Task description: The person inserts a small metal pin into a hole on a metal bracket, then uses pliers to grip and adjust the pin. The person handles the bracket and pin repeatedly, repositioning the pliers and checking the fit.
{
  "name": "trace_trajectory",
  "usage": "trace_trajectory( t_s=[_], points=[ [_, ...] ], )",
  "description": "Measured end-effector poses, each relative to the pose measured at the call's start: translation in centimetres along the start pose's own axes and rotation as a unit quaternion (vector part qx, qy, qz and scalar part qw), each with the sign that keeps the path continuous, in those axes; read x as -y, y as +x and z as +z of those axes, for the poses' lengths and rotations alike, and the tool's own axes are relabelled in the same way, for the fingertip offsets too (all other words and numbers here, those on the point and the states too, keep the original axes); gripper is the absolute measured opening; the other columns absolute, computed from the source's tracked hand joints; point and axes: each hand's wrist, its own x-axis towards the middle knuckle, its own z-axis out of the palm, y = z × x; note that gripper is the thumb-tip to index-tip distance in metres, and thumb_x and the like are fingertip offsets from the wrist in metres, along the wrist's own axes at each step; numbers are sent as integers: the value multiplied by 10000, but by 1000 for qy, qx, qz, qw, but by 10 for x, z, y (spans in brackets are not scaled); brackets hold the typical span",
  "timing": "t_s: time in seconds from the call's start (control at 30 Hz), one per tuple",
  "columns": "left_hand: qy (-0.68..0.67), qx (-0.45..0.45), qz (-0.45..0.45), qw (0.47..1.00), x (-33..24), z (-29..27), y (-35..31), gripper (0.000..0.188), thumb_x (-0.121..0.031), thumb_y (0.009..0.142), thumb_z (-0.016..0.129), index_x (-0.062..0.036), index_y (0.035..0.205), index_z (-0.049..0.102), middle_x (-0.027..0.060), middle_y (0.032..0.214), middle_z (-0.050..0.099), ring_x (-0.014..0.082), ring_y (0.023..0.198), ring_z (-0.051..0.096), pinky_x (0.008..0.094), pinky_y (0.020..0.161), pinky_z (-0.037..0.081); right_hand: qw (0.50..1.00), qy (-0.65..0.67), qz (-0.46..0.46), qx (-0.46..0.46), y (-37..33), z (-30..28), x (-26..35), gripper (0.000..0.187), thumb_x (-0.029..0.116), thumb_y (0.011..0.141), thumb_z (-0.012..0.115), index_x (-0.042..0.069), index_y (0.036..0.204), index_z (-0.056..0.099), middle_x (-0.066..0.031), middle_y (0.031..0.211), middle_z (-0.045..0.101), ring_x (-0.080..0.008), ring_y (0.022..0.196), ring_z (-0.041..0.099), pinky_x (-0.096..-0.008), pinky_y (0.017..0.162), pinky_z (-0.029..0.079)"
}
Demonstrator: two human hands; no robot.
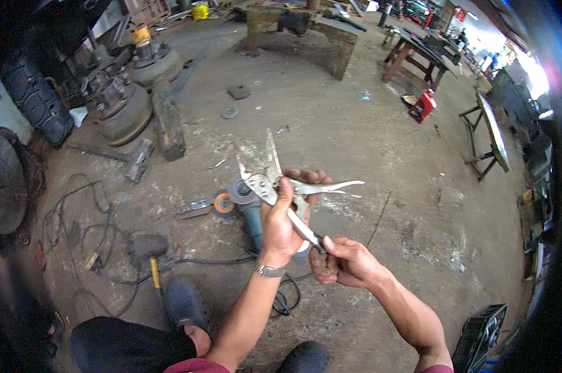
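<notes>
In my left hand (284, 227) I hold a pair of silver locking pliers (263, 185), with the thumb laid over the metal body. The pliers' long jaws point away from me and stand apart, and one handle lever sticks out to the right. My right hand (350, 263) pinches the near end of the other handle, where the adjusting screw sits, so that end is partly hidden by fingers. On the floor beneath my left hand lies a teal angle grinder (252, 222), partly covered by it. An orange-centred disc (223, 202) and a flat metal bar (196, 209) lie beside the grinder.
A sledgehammer (138, 160) and a wooden log (168, 121) lie at left, near heavy rusty machine parts (116, 112). Black cable (215, 260) trails past a yellow-handled hammer (155, 272) and my shoes. A red bottle (423, 106), work tables (420, 50) and a black crate (479, 336) stand at right.
</notes>
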Motion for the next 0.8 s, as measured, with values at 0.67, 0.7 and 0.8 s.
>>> trace_trajectory(
  t_s=[0.67,0.7,0.8],
  points=[
    [327,130,-91,932,-27,2,120,369,-348,1042,514,-5,984,637,105,836,713,184,788,712,308,688,577,961,-278,2,1,34,-33,-24,515,476,1008,526,-20,1109,623,-39,777,563,-113,693,501,-273,606,392],
    [393,180,-92,897,-39,4,140,373,-350,1037,525,-1,977,644,99,817,710,180,750,708,305,660,570,943,-329,39,-12,39,-35,-26,445,435,1001,575,15,1136,631,-28,821,581,-124,754,538,-284,650,434],
    [457,269,-154,834,-75,5,168,361,-346,1029,544,-4,962,636,91,796,700,181,732,705,332,659,574,879,-477,16,14,62,-37,-28,448,435,982,613,17,1140,636,-58,910,624,-163,856,578,-326,745,471]
  ],
)
